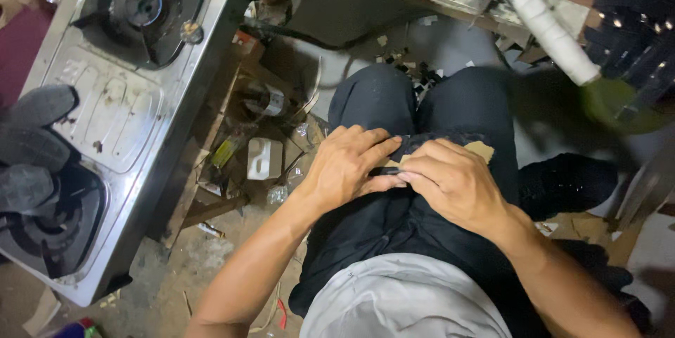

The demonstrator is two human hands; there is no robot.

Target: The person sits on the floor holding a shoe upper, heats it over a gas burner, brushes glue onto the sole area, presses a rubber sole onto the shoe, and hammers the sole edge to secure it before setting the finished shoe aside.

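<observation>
The person sits with both hands meeting over the lap. The left hand (pixel 344 169) is curled, thumb and fingers pinching a small dark strip-like piece (pixel 385 170) at its near end. The right hand (pixel 453 183) is closed over the other end, fingers pressed down against it and against a flat tan cardboard piece (pixel 480 149) that rests on the black trousers (pixel 457 102). What the dark piece is made of cannot be told; it is thin, matte and mostly hidden by the fingers.

Risks, as judged: the piece is small and nearly the same colour as the trousers, so a slipped pinch would likely lose it among the black offcuts (pixel 415 71) on the floor. The lap is a soft, uneven support; pressure there may bend the cardboard or shift the work. If an edge or blade is involved, which is not visible, fingertips lie close together.

Surroundings: a two-burner gas stove (pixel 112 99) of dull, stained sheet steel stands to the person's left, with black cast burner rings. Beside it lie a white plastic block (pixel 265 158), a yellow-handled tool (pixel 228 149) and scrap on a gritty concrete floor. A white cylindrical thread spool (pixel 552 28) hangs near the upper right.
</observation>
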